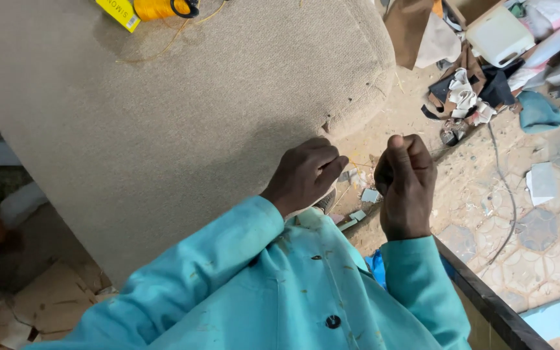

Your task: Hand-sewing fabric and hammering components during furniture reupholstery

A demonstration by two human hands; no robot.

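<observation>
Wearing a turquoise long-sleeved work coat (293, 285), stained with specks, fastened by dark round buttons (332, 321); cuffs ending at both wrists.

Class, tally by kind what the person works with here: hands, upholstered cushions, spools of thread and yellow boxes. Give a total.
Hands: 2, left hand and right hand
Beige upholstered cushion: 1
Orange thread spool: 1
Yellow box: 1
Total: 5
</observation>
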